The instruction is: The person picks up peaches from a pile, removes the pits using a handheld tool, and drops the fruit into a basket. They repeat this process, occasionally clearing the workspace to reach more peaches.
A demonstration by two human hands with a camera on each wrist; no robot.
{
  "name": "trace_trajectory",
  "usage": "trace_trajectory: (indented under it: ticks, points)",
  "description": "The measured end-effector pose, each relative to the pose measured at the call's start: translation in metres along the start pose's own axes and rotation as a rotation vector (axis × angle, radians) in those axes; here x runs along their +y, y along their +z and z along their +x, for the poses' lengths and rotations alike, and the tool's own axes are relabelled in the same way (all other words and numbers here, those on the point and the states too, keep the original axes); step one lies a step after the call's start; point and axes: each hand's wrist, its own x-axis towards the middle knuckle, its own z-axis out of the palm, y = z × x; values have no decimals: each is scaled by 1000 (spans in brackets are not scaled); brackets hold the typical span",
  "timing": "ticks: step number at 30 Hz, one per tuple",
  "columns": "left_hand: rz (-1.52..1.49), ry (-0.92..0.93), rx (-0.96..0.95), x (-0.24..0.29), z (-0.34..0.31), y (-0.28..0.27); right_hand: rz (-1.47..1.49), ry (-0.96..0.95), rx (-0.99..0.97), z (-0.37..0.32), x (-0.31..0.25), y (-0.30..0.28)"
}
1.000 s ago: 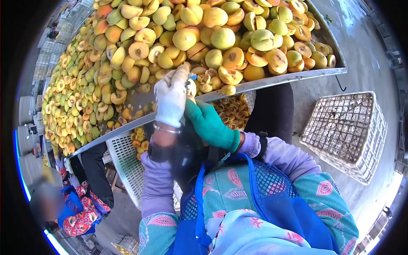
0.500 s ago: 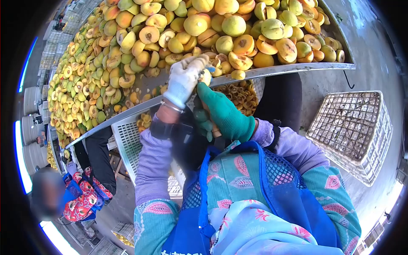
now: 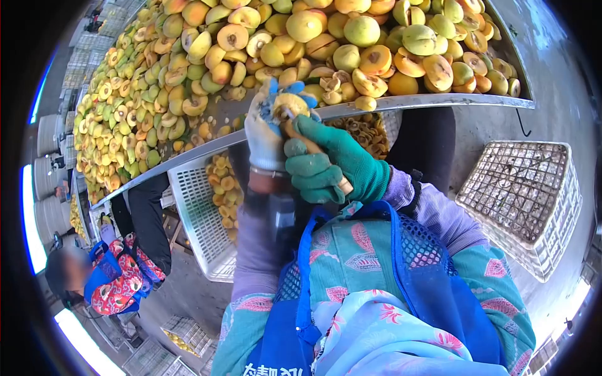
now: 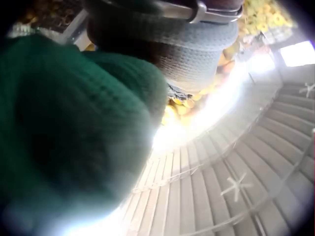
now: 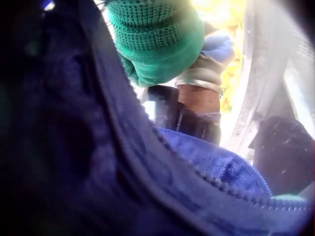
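Note:
In the head view my left hand (image 3: pixel 264 135), in a white glove with blue fingertips, holds a yellow peach half (image 3: pixel 290 105) with its cut face upward. My right hand (image 3: pixel 345 160), in a green knitted glove, grips a wooden-handled tool (image 3: pixel 306 138). Its metal end meets the middle of the peach half. Both hands are together just before the metal edge of a tray (image 3: pixel 401 103) heaped with peach halves (image 3: pixel 232 37). The left wrist view shows the green glove (image 4: pixel 83 123) close up, and the right wrist view shows its cuff (image 5: pixel 152 39); the peach is hidden in both.
Below the tray's edge stands a white plastic crate (image 3: pixel 195 210) with peach halves inside. More cut pieces (image 3: pixel 370 135) lie under the tray to the right. A dirty white crate (image 3: pixel 520 200) is on the floor at right. Another person (image 3: pixel 119 276) sits at far left.
My left hand has rolled from back up to palm up, bringing the peach half's cut face into view. The right hand has turned, and the tool's wooden handle now shows along its palm.

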Motion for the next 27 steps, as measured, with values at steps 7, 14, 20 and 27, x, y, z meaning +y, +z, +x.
trace_trajectory:
  ticks: [7, 14, 20, 27]
  points:
    - [18, 91, 69, 31, -69, -50, -27, 213, -116, -1, 15, 14]
    - [1729, 99, 685, 91, -12, -34, -595, -47, 756, -26, 3, 16]
    - [2049, 326, 432, 36, 89, -16, -1215, -520, 787, -26, -21, 15]
    - [601, 259, 59, 40, 10, -23, -2148, -838, 777, 17, -30, -2]
